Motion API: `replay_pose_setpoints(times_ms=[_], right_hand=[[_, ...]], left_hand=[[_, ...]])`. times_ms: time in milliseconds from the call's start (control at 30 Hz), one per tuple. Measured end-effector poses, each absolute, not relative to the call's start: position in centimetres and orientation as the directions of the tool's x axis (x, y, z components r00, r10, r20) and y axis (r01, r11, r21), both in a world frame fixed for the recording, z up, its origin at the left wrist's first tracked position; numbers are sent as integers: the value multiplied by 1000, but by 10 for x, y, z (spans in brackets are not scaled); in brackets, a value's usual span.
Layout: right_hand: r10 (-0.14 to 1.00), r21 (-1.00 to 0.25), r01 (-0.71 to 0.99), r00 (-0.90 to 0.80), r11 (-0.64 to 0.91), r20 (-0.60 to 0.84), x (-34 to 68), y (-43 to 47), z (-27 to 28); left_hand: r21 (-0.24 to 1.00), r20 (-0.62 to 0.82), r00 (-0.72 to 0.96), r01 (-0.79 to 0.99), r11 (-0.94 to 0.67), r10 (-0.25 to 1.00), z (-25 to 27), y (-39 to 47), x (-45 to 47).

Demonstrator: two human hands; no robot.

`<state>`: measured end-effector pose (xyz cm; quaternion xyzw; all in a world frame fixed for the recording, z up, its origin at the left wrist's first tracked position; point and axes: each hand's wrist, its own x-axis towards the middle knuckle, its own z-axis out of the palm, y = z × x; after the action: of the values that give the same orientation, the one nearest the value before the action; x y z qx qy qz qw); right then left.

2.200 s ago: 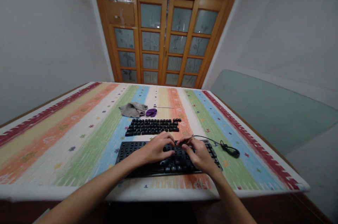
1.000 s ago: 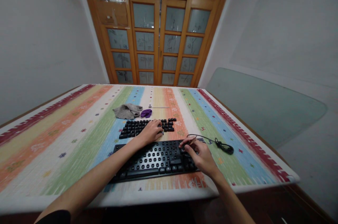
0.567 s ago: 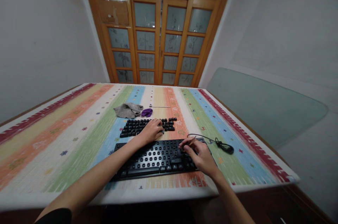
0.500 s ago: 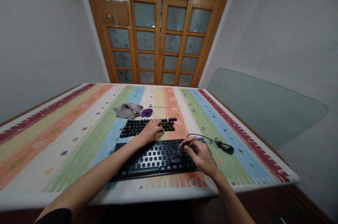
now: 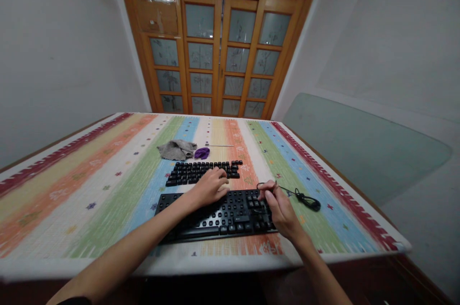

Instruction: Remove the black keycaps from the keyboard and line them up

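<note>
A black keyboard (image 5: 204, 232) lies along the near part of the table. Much of its main block shows bare switches, while the space bar and the keys at its right end have caps. Behind it, loose black keycaps (image 5: 183, 173) are set out in rows. Above the keyboard's back edge, beside the keycaps, is my left hand (image 5: 210, 187), its fingers loosely bent and the thumb apart; nothing shows in it. My right hand (image 5: 280, 204) is raised over the keyboard's right end, thumb and fingers pinched together. Whatever they hold is too small to make out.
Beyond the keycaps lie a grey cloth (image 5: 177, 150), a purple cloth (image 5: 201, 153) and a thin rod (image 5: 221, 145). A bundled black cable (image 5: 308, 200) rests to the right of the keyboard. A striped tablecloth (image 5: 118, 190) covers the table.
My left hand has drawn back from the keycaps toward the keyboard. My right hand has lifted from the keys and shifted slightly right. The view has also moved slightly.
</note>
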<state>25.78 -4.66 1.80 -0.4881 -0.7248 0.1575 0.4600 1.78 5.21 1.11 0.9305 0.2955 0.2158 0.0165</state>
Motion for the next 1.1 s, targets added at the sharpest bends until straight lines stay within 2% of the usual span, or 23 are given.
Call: replay_pose_setpoints(times_ms=[100, 233, 367, 500, 633, 867, 1100], right_hand=[[836, -584, 622, -233, 521, 498, 258, -45, 20], [834, -441, 709, -445, 551, 326, 259, -44, 23], [853, -385, 770, -511, 509, 106, 260, -49, 22], [850, -349, 799, -526, 490, -11, 258, -52, 22], [846, -341, 804, -532, 488, -45, 257, -53, 21], [856, -397, 789, -516, 468, -17, 255, -50, 16], [863, -285, 832, -505, 476, -33, 251, -41, 15]], left_hand=[[208, 357, 763, 498, -842, 540, 10, 24, 20], [265, 310, 779, 480, -836, 546, 1, -3, 23], [288, 286, 774, 493, -821, 565, -6, -12, 24], [298, 282, 777, 486, -822, 562, -7, -12, 22], [279, 271, 813, 446, -850, 515, -6, -11, 22], [223, 271, 837, 426, -877, 475, -5, -12, 28], [102, 297, 849, 428, -898, 438, -14, -14, 33]])
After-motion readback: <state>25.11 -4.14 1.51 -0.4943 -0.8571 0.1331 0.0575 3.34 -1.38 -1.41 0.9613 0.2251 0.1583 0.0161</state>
